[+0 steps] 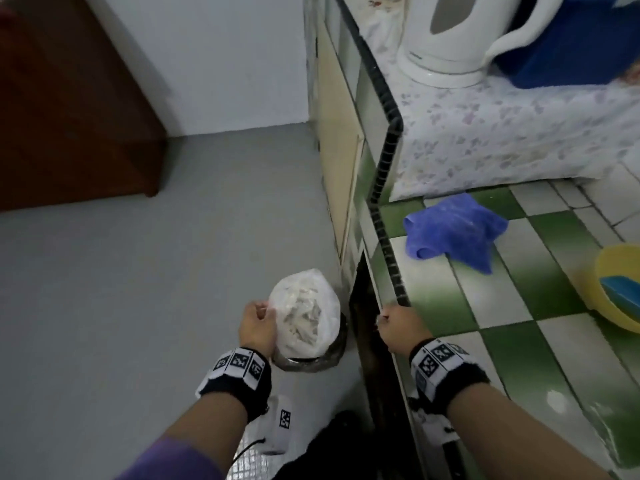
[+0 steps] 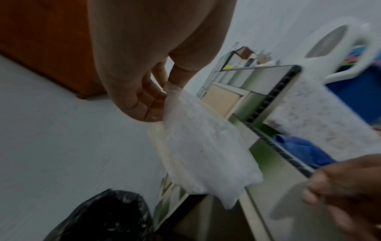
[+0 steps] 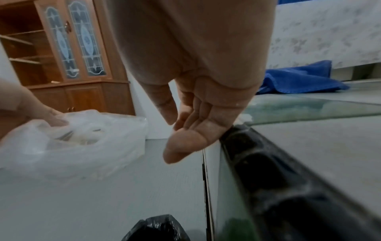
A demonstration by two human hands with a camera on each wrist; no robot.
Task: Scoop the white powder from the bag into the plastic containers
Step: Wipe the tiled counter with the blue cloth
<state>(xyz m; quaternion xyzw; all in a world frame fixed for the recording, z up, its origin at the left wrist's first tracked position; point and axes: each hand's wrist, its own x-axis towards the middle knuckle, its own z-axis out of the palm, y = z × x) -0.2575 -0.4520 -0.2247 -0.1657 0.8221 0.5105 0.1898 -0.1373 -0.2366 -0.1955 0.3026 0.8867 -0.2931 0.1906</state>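
Observation:
My left hand (image 1: pixel 263 311) pinches the top of a crumpled clear plastic bag (image 1: pixel 304 313) between thumb and fingers (image 2: pixel 158 97). The bag (image 2: pixel 202 146) hangs just above a bin lined with black plastic (image 1: pixel 311 362) that stands on the floor beside the counter. Whitish bits show through the bag (image 3: pixel 72 138). At the counter's black edge strip (image 1: pixel 388 258) is my right hand (image 1: pixel 382 318), its fingers (image 3: pixel 185 124) loosely curled and holding nothing. No plastic containers are in view.
On the green-and-white tiled counter (image 1: pixel 502 306) lie a blue cloth (image 1: pixel 453 233) and a yellow bowl (image 1: pixel 620 289). Further back, a white kettle (image 1: pixel 446 36) and a blue tub (image 1: pixel 581 53) stand on a floral cloth (image 1: pixel 519 133). A wooden cabinet (image 1: pixel 69 98) stands at the left.

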